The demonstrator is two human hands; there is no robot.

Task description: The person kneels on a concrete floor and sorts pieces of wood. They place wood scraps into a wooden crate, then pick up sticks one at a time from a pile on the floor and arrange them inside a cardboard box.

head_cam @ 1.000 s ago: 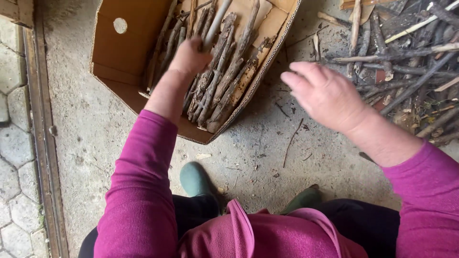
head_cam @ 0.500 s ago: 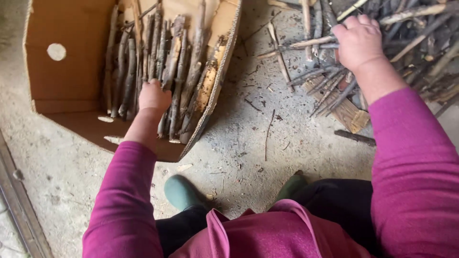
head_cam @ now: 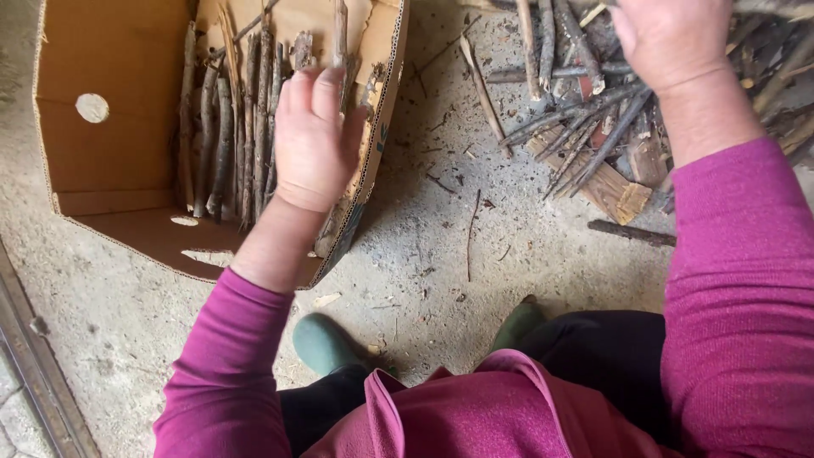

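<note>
Left hand (head_cam: 312, 140): flat, fingers together and extended, palm down, holding nothing; it sits over the sticks in the box (head_cam: 229, 127), whether resting on them or just above cannot be told. Right hand (head_cam: 674, 38): at the top edge of the view, partly cut off, knuckles up over the loose stick pile (head_cam: 585, 119); fingers curl down among the sticks, but whether they close on one cannot be told. Cardboard box (head_cam: 119, 153) lies on its side on the concrete floor (head_cam: 424, 254), open face up toward the camera, round hole in its left wall. Boxed sticks lie parallel, long axes running away from the person, ends roughly level near the box's front edge. Pile sticks lie crossed and fanned, most slanting from lower left to upper right, over a piece of split wood (head_cam: 615, 191). Key relation: pile is to the right of the box, well apart from it, with bare floor between; right hand is the nearer to the pile, left hand the nearer to the box. One stray stick (head_cam: 632, 233) lies alone on the floor below the pile. Green boots (head_cam: 326, 339) near the bottom centre; magenta sleeves (head_cam: 738, 280) on both arms.
</note>
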